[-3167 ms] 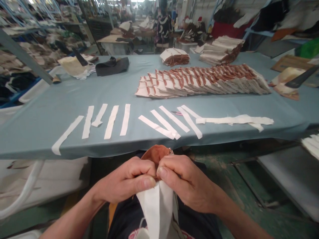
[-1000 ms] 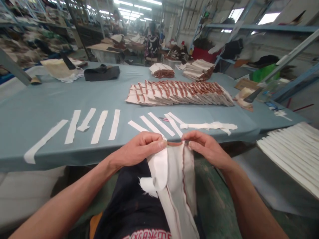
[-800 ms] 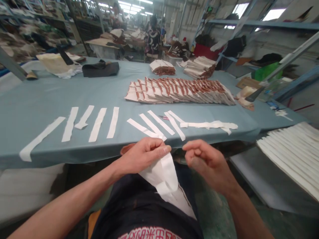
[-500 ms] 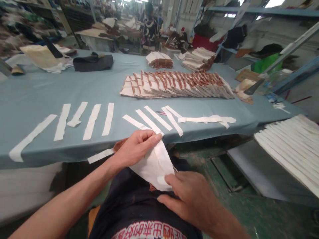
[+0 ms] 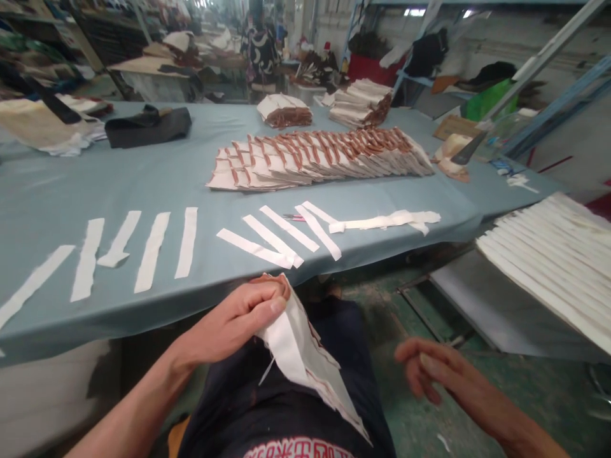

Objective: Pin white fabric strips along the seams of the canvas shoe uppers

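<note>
- Pinching the cloth piece firmly by its top, left hand, head view.
- Slanting down over the dark-clothed lap, near the front edge of the table.
- Holding nothing with the right hand, loosely curled, well apart.
- Lying on the table: white strips, overlapping white-and-brown pieces behind.

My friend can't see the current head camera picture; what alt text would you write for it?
A person's left hand grips a pale cloth, while the right hand is off to the side, apart from it. In front, a blue-grey table bears white strips and, farther back, overlapping white-and-brown pieces.
</note>
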`<state>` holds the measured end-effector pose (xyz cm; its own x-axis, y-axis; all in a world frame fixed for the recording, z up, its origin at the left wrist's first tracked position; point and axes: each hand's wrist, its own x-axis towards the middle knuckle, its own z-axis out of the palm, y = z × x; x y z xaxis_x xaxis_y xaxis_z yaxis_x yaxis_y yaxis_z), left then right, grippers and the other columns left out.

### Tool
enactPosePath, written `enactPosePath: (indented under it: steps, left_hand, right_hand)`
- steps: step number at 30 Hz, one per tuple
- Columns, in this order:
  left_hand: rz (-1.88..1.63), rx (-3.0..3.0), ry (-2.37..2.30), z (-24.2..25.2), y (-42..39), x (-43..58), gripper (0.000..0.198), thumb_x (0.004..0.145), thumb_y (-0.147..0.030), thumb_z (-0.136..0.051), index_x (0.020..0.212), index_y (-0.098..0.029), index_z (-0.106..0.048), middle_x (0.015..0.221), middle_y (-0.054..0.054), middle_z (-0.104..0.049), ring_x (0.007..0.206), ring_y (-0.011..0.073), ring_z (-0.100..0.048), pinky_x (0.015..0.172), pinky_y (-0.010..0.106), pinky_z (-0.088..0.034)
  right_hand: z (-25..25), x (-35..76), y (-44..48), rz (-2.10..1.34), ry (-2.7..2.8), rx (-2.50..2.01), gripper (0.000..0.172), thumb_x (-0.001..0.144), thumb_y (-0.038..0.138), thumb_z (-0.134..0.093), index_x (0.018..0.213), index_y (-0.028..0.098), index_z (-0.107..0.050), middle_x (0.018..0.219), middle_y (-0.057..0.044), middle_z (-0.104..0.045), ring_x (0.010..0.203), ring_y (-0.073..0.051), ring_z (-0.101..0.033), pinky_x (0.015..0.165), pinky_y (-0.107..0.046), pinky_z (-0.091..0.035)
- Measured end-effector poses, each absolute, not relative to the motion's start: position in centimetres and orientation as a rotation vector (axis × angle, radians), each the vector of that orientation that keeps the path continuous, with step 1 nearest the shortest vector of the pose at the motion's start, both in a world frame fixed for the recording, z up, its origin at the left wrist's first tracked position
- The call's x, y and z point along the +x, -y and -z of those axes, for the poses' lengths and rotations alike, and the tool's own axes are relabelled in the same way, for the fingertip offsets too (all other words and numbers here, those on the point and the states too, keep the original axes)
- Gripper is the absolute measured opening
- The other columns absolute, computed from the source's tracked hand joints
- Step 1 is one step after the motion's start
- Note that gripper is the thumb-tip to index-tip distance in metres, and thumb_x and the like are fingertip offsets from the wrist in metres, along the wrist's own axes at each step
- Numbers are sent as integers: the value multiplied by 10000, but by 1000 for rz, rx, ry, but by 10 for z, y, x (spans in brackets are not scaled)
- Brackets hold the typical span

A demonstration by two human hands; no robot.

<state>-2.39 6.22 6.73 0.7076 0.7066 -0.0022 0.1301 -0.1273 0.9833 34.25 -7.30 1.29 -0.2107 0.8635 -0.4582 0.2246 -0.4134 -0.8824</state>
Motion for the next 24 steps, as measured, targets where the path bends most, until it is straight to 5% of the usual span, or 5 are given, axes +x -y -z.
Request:
enactPosePath:
  steps: [3, 8, 17, 21, 24]
  left_hand:
    - [-565, 1626, -598, -74, -58, -23, 516, 1053, -556, -466, 696, -209, -326, 759, -15, -388, 742, 159, -364, 717, 286, -371]
    - [-417, 1601, -498, -85, -49, -14, 526, 1045, -595, -456, 709, -212, -326, 739, -19, -376, 723, 160, -368, 672, 287, -351]
    - [-368, 1588, -325, -115, -26, 2, 496, 1039, -576, -469, 718, -218, -346, 781, 5, -483, 746, 168, -464, 710, 310, -375]
    - [-460, 1455, -337, -99, -38, -18, 549, 1011, -598, -527, 686, -204, -326, 741, 2, -464, 679, 150, -393, 636, 301, -316]
    - [-505, 1318, -377, -78, -45, -33, 539, 975, -546, -604, 677, -195, -323, 805, 43, -577, 697, 151, -432, 630, 286, -311]
  right_hand:
    - [-22, 315, 40, -1349, 1415, -1551, 425, 934, 598, -690, 1134, 223, -711, 1051, -116, -779, 955, -262, -723, 869, -410, -575]
    - [-30, 250, -15, -1254, 1472, -1032, 518, 1011, 634, -544, 1331, 244, -664, 1403, -126, -674, 1297, -285, -620, 1133, -455, -458]
    - [-63, 216, -38, -1415, 1730, -680, 714, 1034, 722, -318, 835, 188, -747, 723, -39, -649, 815, -227, -621, 1087, -462, -427]
    - [-63, 241, -31, -1285, 1779, -821, 632, 960, 774, -466, 829, 202, -701, 768, -20, -647, 771, -211, -591, 1017, -440, -451]
    - [-72, 253, -25, -1198, 1908, -992, 396, 933, 591, -654, 871, 201, -684, 817, -9, -656, 804, -197, -604, 902, -370, -477]
